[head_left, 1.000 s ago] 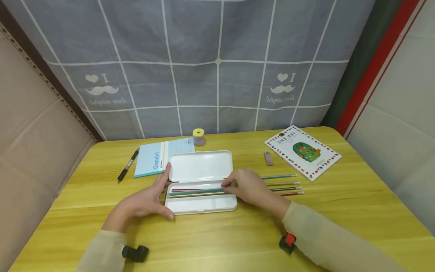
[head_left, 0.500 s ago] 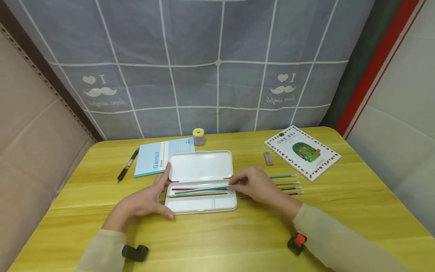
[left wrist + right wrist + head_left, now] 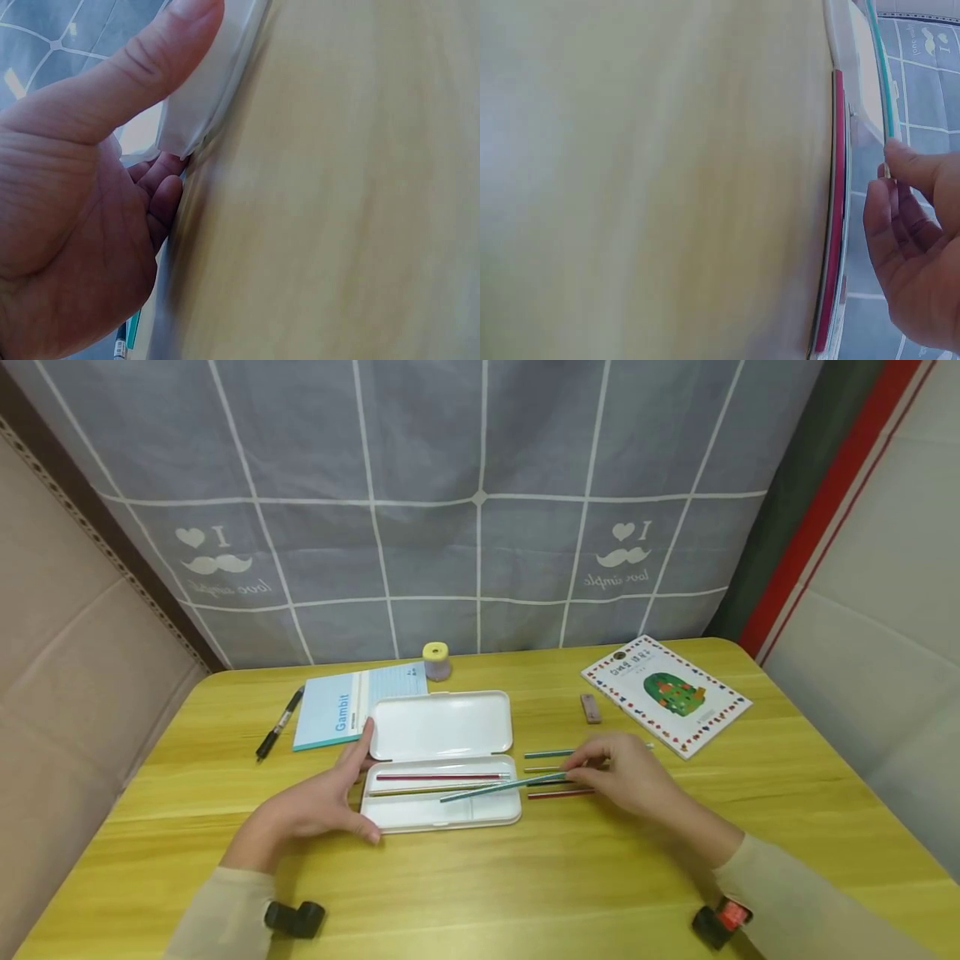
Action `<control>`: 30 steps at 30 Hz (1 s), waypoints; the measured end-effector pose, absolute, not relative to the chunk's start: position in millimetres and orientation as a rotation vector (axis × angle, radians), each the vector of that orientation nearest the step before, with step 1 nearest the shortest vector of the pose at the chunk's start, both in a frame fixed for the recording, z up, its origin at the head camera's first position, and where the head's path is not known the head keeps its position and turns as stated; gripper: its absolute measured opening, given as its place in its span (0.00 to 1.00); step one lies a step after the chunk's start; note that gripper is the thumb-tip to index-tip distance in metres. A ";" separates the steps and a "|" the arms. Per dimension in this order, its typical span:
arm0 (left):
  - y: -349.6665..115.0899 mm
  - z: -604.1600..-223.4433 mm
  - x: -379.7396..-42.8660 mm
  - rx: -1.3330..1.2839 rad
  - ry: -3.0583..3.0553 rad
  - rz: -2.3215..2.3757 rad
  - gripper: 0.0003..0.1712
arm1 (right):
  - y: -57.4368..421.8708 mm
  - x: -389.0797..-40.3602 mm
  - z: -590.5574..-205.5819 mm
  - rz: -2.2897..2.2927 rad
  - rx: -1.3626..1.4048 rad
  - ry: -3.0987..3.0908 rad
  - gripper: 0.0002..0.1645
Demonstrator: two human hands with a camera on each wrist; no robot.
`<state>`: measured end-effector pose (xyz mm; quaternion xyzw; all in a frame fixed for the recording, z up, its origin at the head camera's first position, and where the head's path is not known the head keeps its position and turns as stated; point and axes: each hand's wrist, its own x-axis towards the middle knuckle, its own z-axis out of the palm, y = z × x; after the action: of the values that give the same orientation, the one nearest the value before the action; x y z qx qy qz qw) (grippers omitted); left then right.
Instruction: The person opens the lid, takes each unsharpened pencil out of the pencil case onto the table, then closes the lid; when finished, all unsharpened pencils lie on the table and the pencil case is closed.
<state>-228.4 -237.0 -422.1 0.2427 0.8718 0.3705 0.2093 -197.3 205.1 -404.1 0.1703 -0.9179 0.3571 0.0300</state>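
A white pencil case [image 3: 438, 817] lies unfolded on the table, its lid tipped back. My left hand [image 3: 318, 806] grips the left end, thumb at the front corner and a finger along the lid; in the left wrist view the other fingers curl at that end. Between thumb and fingertips my right hand [image 3: 626, 777] pinches a teal pencil [image 3: 487, 790] near one end. It slants over the right part of the case, raised above the table in the right wrist view. A red pencil [image 3: 435, 777] and a gold pencil [image 3: 412, 792] lie inside the case.
Several pencils, among them a red one [image 3: 555, 793] and a teal one [image 3: 547, 753], lie right of the case, partly under my right hand. Behind are a blue notebook [image 3: 322, 710], a pen [image 3: 279, 727], a yellow-topped container [image 3: 437, 662], an eraser [image 3: 591, 708] and a booklet [image 3: 667, 693].
My right hand has lifted the teal pencil from among those in the case and drawn it to the right, over the case's right edge. The left hand stays at the case.
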 end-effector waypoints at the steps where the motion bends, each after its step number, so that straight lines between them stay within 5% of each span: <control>1: -237.3 -422.2 -228.5 0.677 2.426 1.030 0.89 | 207.9 -195.1 -404.7 1.092 0.512 -2.831 0.02; 30: -238.8 -420.3 -229.3 0.677 2.377 1.082 0.89 | 269.9 -164.7 -406.8 0.997 0.447 -2.866 0.05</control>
<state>-229.3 -238.8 -420.3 0.2448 0.8595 0.3912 0.2198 -164.7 269.9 -406.8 0.1458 -0.9338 0.3247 0.0371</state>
